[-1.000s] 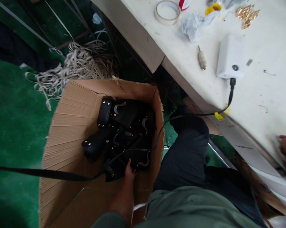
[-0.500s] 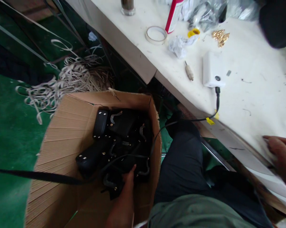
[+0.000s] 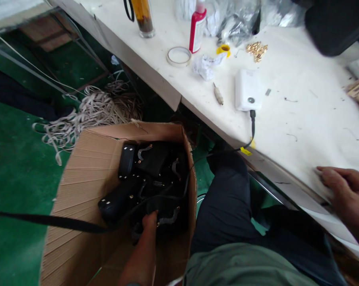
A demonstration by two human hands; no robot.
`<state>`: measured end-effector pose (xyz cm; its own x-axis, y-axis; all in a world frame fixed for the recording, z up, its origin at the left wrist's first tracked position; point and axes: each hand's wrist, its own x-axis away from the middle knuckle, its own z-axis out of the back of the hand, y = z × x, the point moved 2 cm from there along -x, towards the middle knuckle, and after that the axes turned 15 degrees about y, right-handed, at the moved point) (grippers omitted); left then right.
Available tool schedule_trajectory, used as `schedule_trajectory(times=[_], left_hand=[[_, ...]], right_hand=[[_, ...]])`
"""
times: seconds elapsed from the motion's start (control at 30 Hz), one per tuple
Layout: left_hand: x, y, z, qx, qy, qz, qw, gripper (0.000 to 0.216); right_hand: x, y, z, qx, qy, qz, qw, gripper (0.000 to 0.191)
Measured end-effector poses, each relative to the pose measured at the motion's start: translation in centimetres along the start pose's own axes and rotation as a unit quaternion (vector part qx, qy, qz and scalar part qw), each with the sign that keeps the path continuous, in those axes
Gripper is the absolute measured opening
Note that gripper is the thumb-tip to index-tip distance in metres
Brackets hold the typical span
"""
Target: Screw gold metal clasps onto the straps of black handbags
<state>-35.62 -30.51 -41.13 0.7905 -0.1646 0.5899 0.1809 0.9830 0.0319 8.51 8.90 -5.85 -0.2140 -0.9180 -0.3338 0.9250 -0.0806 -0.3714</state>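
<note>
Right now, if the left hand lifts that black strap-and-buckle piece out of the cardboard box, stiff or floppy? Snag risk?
Probably floppy: the long black strap drapes limply over the cardboard box wall. Likely to snag, since the black leather pieces with metal buckles lie tangled where the left hand reaches. Probably light, though the metal fittings add some weight.

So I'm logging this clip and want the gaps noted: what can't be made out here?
- Left hand, head view: fingers buried among the black bags in the cardboard box; grip unclear.
- Right hand: blurred and cut by the right edge as it rests on the table.
- Black strap: runs off the left edge.
- Gold fittings: too small to identify.
</note>
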Motion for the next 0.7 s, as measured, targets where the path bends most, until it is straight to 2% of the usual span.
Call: schedule_trajectory(times=[0.1,0.2,0.3,0.4,0.47,0.57,0.7], left_hand=[[0.9,0.6,2.6,-0.012,0.014,0.023,1.000,0.032],[1.3,3.1,4.9,-0.005,0.026,-0.033,0.999,0.034],[0.1,7.3,7.3,-0.021,0.016,-0.123,0.992,0.033],[-2.4,12.8,8.9,-0.051,-0.014,-0.211,0.976,0.031],[-3.9,16.7,9.0,-0.064,-0.034,-0.255,0.964,0.030],[-5.3,21.7,7.8,-0.070,-0.054,-0.303,0.949,0.030],[-6.0,25.4,6.0,-0.070,-0.049,-0.314,0.945,0.030]], right_hand=[[-0.1,0.3,-0.1,-0.027,-0.007,-0.061,0.998,0.041],[-0.3,0.3,-0.1,-0.030,-0.017,-0.065,0.997,0.042],[-0.3,0.3,0.1,-0.051,-0.025,-0.073,0.996,0.043],[-0.3,0.2,0.3,-0.066,-0.030,-0.093,0.993,0.043],[-0.2,0.0,0.5,-0.066,-0.031,-0.101,0.992,0.042],[-0.1,-0.5,0.7,-0.060,-0.032,-0.101,0.993,0.038],[-0.1,-1.0,0.9,-0.079,-0.028,-0.107,0.991,0.034]])
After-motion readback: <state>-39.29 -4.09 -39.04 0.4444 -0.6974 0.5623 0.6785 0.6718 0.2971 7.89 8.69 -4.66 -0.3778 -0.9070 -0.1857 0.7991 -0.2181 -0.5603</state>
